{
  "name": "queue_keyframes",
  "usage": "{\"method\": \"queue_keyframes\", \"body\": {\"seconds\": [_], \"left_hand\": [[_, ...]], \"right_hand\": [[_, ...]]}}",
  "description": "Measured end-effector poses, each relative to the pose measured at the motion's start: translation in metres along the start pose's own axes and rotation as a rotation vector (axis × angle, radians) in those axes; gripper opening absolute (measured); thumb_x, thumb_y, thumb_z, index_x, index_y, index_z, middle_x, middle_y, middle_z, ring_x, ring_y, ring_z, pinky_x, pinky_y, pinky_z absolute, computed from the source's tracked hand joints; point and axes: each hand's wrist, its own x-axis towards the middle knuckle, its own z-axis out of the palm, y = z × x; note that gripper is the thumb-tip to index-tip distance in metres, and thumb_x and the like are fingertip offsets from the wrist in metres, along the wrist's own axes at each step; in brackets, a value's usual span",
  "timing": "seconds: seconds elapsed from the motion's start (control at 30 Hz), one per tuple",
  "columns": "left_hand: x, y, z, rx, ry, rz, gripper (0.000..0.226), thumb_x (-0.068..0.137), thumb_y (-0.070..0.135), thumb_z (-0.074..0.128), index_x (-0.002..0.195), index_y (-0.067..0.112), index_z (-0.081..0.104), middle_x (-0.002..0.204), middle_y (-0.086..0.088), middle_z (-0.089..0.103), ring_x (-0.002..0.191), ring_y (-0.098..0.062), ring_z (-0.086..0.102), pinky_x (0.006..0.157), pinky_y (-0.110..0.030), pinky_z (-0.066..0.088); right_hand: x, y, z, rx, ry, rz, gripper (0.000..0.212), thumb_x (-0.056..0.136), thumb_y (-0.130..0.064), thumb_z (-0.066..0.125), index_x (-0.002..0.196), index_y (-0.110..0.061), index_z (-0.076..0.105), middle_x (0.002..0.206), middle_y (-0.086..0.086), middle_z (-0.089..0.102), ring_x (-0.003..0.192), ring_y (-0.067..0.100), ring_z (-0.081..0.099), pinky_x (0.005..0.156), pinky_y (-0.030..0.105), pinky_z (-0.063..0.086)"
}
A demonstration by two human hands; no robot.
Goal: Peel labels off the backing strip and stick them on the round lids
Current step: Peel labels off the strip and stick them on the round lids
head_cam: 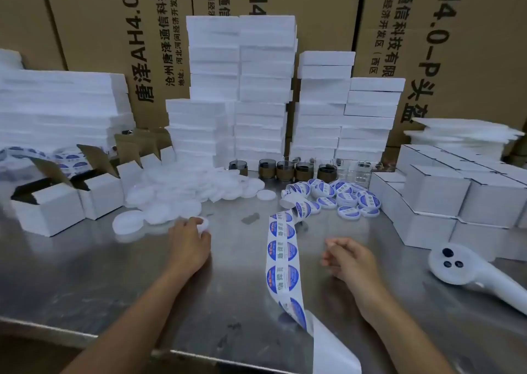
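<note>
Tall cardboard cartons [94, 45] fill the background, their tops cut off by the frame. Against them rise stacks of white boxes [242, 88], and more small white boxes [436, 191] are grouped far right of both hands. Everything rests on a steel table [85, 274] whose near edge runs out of view.

Just beyond the left hand [189, 245] spreads a heap of plain round lids [176, 197], blurred so that single lids are hard to count. The left hand is closed around one white lid [204, 225], fingers curled over it, and only the lid's upper edge shows.

Between the hands lies the backing strip [282, 259] with blue round labels, running from a curl beyond the right hand [350, 259] to the table's near edge, where its bare end [333, 351] is cut off by the frame. Beyond the right hand sits a cluster of labelled lids [348, 199].

The right hand is loosely curled and holds nothing visible; whether its fingertips touch each other cannot be told. To its right lies a white handheld device [462, 262], its handle partly out of frame.
</note>
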Motion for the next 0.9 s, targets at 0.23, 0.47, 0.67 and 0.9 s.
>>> {"method": "queue_keyframes", "body": {"seconds": [0.23,0.47,0.67,0.9], "left_hand": [[0.021,-0.001,0.013,0.263,0.017,-0.024,0.041,0.096,0.030,0.042,0.132,0.012,0.050,0.133,-0.022,0.046,0.125,-0.038,0.039,0.103,-0.042,0.031],[0.009,0.008,0.007,0.160,0.080,0.075,0.032,0.086,0.035,0.064,0.114,0.022,0.058,0.111,-0.007,0.060,0.107,-0.028,0.055,0.085,-0.036,0.038],[-0.041,0.057,0.005,-0.467,0.075,0.395,0.056,0.074,0.025,0.077,0.113,0.049,0.044,0.110,0.033,0.054,0.097,0.011,0.051,0.075,-0.006,0.039],[-0.079,0.078,0.021,-0.555,-0.032,0.602,0.080,0.070,0.023,0.079,0.120,0.066,0.034,0.118,0.042,0.048,0.097,0.007,0.055,0.081,-0.002,0.037]], "right_hand": [[0.018,0.007,0.007,-0.004,-0.028,-0.021,0.013,0.089,-0.005,0.055,0.081,-0.010,0.063,0.062,0.002,0.061,0.060,0.014,0.056,0.052,0.015,0.044],[0.012,0.001,0.008,0.002,-0.099,-0.073,0.014,0.089,-0.002,0.055,0.079,-0.010,0.061,0.059,0.000,0.060,0.054,0.006,0.056,0.048,0.009,0.041],[0.003,-0.009,0.013,0.029,-0.105,-0.119,0.012,0.089,-0.007,0.057,0.082,-0.015,0.064,0.064,0.000,0.064,0.053,0.001,0.058,0.052,0.010,0.044],[-0.015,-0.018,0.037,0.095,-0.189,-0.194,0.010,0.090,-0.019,0.057,0.091,-0.025,0.065,0.067,-0.016,0.069,0.061,-0.005,0.061,0.057,0.012,0.047]]}}
